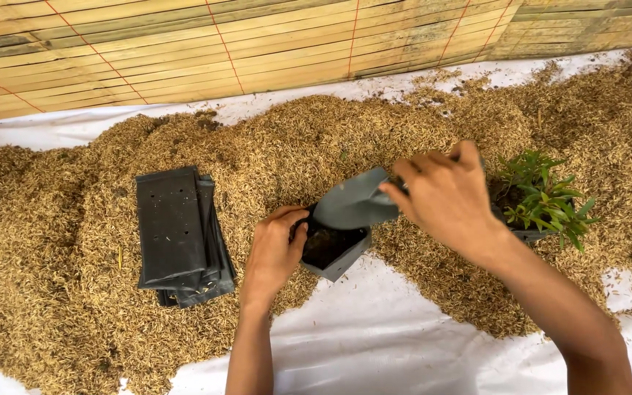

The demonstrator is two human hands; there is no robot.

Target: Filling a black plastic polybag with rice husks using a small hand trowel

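Left hand point(276, 245) curled on the rim of a small black grow bag point(334, 252), fingers pinching its edge, holding it upright on the white sheet point(374, 344) at the edge of the rice husk heap point(294, 146). Right hand point(444, 197) closed round the handle of a grey scoop point(356, 201), blade tipped over the bag's mouth. Stack of flat black bags point(181, 234) left of it; potted green seedling point(543, 197) just behind the right hand.

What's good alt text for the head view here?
Seen from above, the left hand holds open the rim of a small black grow bag while the right hand tips a grey scoop over it. Rice husk is heaped on a white sheet, with a stack of flat black bags at left and a potted green seedling at right.
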